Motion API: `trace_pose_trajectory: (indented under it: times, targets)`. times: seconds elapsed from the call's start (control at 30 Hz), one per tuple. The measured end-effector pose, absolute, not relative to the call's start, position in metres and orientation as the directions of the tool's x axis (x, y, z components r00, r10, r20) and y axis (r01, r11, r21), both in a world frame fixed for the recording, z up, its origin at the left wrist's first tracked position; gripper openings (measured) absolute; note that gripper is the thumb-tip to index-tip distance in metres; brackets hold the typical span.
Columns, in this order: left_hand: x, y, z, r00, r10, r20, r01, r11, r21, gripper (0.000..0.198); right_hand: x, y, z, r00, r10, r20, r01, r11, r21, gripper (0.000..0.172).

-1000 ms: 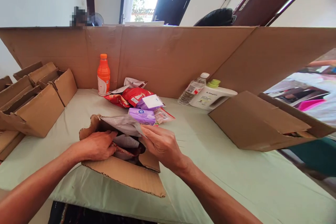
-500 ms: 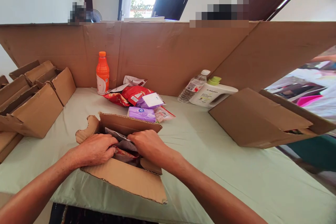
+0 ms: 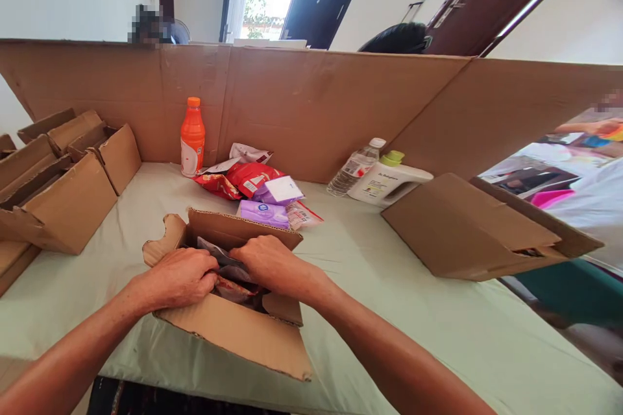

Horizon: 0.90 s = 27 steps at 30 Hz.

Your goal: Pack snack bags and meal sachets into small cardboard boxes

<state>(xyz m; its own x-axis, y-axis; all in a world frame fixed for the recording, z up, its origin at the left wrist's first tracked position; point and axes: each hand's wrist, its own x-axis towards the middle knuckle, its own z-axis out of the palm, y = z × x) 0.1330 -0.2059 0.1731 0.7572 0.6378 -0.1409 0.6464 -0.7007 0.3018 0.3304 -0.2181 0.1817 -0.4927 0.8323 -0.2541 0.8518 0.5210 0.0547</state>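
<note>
While both our hands are down in the open box (image 3: pixel 238 342), packets already lie inside it.
Our left hand (image 3: pixel 187 275) curls beside the red packet (image 3: pixel 236 290) and our right hand (image 3: pixel 270 266) reaches in at the grey packet (image 3: pixel 234 272); the fingertips are hidden, so we cannot tell whether either grip is closed on anything. We judge the work at the box partly done: those packets sit within its walls, but its front flap leans outward, unclosed. Outside, beyond the box on the table (image 3: pixel 370 285), lie red bags (image 3: pixel 256 176) and purple packs (image 3: pixel 264 214), near the standing orange bottle (image 3: pixel 193 142).
</note>
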Motion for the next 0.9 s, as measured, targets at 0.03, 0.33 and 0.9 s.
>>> trace_pose_trajectory:
  times: [0.03,0.33,0.9]
  targets:
    - [0.133,-0.206,0.173,0.758,0.636,-0.141,0.645,-0.701,0.303,0.027,0.330,-0.219,0.182,-0.493,0.829,-0.263,0.848,0.526,0.068,0.023]
    - [0.133,-0.205,0.168,0.757,0.644,-0.113,0.640,-0.695,0.328,0.024,0.318,-0.207,0.169,-0.506,0.806,-0.307,0.854,0.519,-0.043,0.025]
    - [0.125,-0.209,0.158,0.624,0.746,0.233,0.653,-0.662,0.368,0.032,0.347,-0.229,0.166,-0.521,0.851,-0.065,0.746,0.417,-0.519,0.033]
